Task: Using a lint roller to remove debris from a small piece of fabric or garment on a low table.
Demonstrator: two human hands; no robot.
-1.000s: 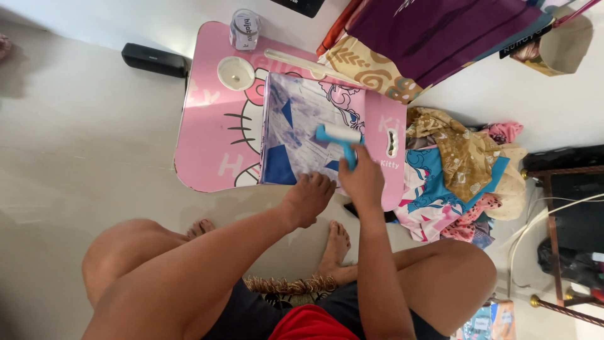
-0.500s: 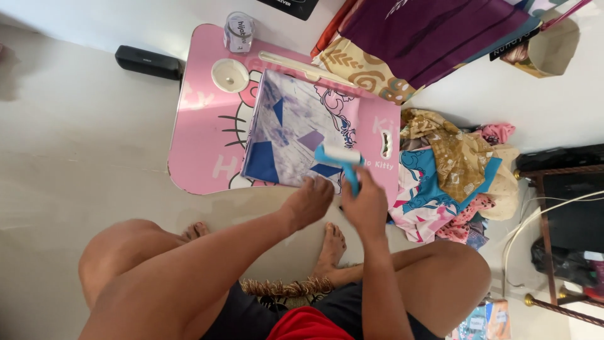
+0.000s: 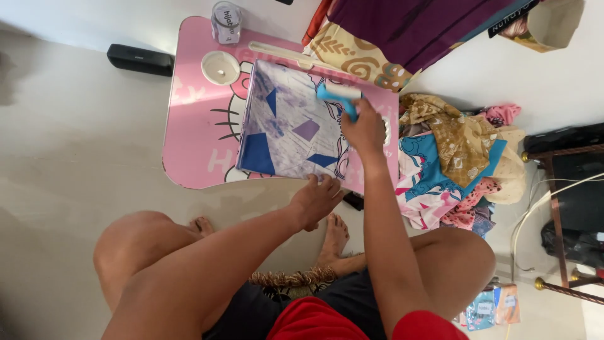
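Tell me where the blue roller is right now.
In the head view, the blue roller sits in the right hand at the far right corner of the patterned cloth on the pink table.

A small clear jar (image 3: pixel 226 22) with a white label stands at the pink table's (image 3: pixel 195 135) far edge.

Small blue and orange packets (image 3: pixel 492 306) lie on the floor by the person's right knee.

The right hand (image 3: pixel 363 129) covers the handle of the blue lint roller (image 3: pixel 340 94), the folded white-and-blue patterned cloth (image 3: pixel 290 129) hides the middle of the pink cartoon-printed lap table (image 3: pixel 195 138), and the purple fabric (image 3: pixel 415 25) is cut off by the top edge.
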